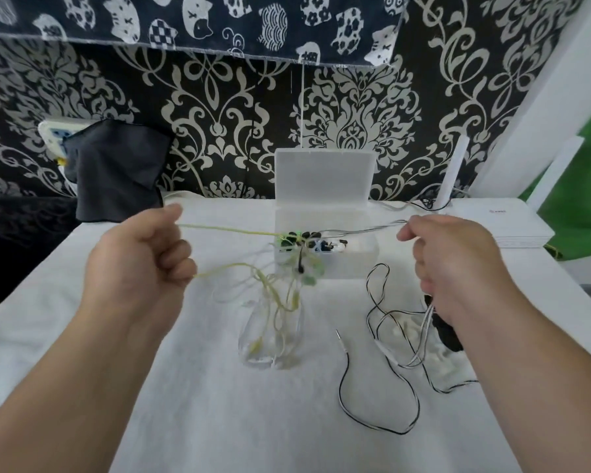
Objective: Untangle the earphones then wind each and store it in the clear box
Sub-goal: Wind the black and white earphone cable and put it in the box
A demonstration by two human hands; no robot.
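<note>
My left hand (140,257) is raised at the left and grips the yellow-green earphone cord (226,229). That cord stretches right to a knot of earbuds (299,238) hanging in front of the clear box (325,264). My right hand (458,264) pinches the black-and-white earphone cord (362,229), which runs left into the same knot. More of that cord hangs from this hand and loops over the white table (219,421), its metal plug (339,337) lying free. The box's lid (323,175) stands open at the back. Yellow-green loops dangle below the knot.
A dark cloth (116,172) hangs at the back left over a white power strip (53,131). A white flat device (502,223) with an upright antenna sits at the back right. A black object (449,332) lies under my right wrist. Patterned fabric covers the wall behind.
</note>
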